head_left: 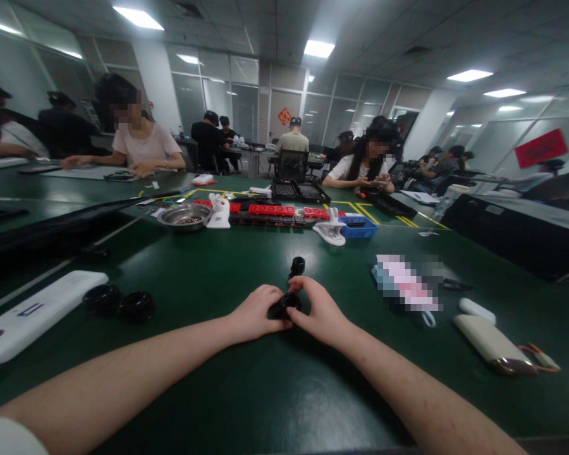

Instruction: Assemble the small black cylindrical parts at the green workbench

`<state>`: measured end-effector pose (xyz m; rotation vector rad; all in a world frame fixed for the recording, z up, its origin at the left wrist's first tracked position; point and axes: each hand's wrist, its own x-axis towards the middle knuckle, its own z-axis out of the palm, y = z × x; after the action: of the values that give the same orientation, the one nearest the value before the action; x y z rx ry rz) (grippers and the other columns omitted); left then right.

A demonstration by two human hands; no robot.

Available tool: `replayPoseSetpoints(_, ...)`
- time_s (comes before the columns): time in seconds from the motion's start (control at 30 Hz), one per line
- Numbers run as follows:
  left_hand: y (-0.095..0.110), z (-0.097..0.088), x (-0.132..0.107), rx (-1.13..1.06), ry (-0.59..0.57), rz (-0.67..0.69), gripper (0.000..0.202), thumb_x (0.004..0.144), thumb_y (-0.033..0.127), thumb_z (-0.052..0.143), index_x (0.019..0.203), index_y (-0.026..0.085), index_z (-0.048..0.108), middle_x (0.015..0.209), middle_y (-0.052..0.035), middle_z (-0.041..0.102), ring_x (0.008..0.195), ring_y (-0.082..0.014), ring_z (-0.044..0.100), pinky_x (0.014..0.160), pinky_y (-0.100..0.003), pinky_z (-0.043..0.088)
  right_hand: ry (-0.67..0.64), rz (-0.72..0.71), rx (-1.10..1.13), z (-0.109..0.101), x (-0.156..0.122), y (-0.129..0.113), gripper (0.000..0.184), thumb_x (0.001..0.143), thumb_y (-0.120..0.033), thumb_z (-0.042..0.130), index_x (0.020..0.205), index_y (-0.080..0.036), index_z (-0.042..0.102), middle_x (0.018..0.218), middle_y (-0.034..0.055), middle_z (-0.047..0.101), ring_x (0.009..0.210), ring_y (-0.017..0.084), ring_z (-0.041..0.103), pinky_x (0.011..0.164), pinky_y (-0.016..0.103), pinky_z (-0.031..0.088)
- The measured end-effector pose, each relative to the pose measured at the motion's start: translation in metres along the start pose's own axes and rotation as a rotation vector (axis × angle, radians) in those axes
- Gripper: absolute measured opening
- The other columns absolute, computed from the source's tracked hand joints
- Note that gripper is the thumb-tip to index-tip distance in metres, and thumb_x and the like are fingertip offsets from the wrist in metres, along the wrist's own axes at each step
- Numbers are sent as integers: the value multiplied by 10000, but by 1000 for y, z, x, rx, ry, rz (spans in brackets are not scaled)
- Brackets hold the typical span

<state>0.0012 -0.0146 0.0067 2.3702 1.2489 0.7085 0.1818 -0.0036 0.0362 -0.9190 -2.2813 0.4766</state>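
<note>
Over the middle of the green table, a black round part (pixel 290 303) with an open, ring-like top sits between my two hands. My left hand (pixel 258 311) closes round its left side, thumb toward the front. My right hand (pixel 320 311) pinches it from the right with curved fingers and thumb. Just behind my fingertips stands another small black cylindrical part (pixel 298 265), its lower end partly hidden by my right hand. Two similar black round parts, a left one (pixel 102 298) and a right one (pixel 136 306), lie off to the left.
A long white device (pixel 42 316) lies at the left. Farther back are a metal bowl (pixel 186 216) of small pieces, white stands, a red strip (pixel 271 210) and a blue tray (pixel 358 227). To the right lie a beige pouch-like case (pixel 490 341) and a black box (pixel 512 234). Several people sit beyond.
</note>
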Motion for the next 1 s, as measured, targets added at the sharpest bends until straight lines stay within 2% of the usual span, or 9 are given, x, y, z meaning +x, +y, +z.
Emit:
replayPoseSetpoints(0.13,0,0,0,-13,-2,-6,345,687,394,660,929,169,562,985,-66,553,944,-237,481,826,-352,405,-26,-29,23,1,-1,0,464,648,-112,545,1092,-192,441,1050,73,549,991,222,503,883,404,391)
replayPoseSetpoints(0.23,0,0,0,-13,-4,0,311,697,383,650,913,174,569,998,-63,547,950,-235,479,827,-348,405,-8,18,-22,1,-1,-1,416,665,-195,597,1059,-161,467,988,87,560,936,231,518,846,407,411)
replayPoseSetpoints(0.3,-1,1,0,-16,0,0,324,705,395,640,934,178,565,989,-59,547,942,-231,481,825,-349,405,-12,22,-13,1,-2,-1,398,681,-195,591,1058,-159,470,961,80,569,919,223,524,837,400,414)
replayPoseSetpoints(0.4,-2,2,0,-26,-5,-5,364,703,414,638,974,184,556,996,-60,547,954,-234,478,833,-354,401,-47,-16,48,-1,-2,-1,458,690,-155,565,1127,-182,432,1048,78,560,993,217,509,879,401,392)
replayPoseSetpoints(0.5,-2,0,-1,-24,-14,-1,345,703,415,635,948,182,567,1019,-67,541,975,-244,473,841,-358,399,-49,-20,41,0,-2,-2,526,684,-216,607,1170,-189,408,1150,101,518,1069,239,473,912,428,366)
replayPoseSetpoints(0.6,-1,-1,-1,-16,-11,-2,319,706,405,633,925,180,573,1002,-64,542,952,-242,482,827,-357,408,-31,31,-7,1,-1,-2,529,656,-260,645,1136,-172,440,1071,103,547,1009,248,501,880,428,391)
replayPoseSetpoints(0.7,-1,0,-1,-22,-1,-4,338,702,393,641,952,179,562,985,-60,547,944,-234,484,824,-351,410,-51,38,23,0,-1,-2,479,658,-174,594,1114,-183,449,992,74,568,949,226,529,864,410,410)
replayPoseSetpoints(0.83,-3,3,-1,-21,0,-27,382,688,403,656,976,175,549,989,-67,553,964,-239,478,848,-361,398,-116,-49,96,-3,-2,-3,612,617,-78,512,1207,-174,381,1189,114,497,1109,242,455,954,433,346)
replayPoseSetpoints(1.0,-2,2,-1,1,-2,-5,312,693,392,647,901,173,569,1000,-69,545,961,-241,477,842,-359,399,-96,-26,53,-2,-2,-3,613,657,-142,551,1241,-155,366,1249,137,453,1157,258,412,970,453,325)
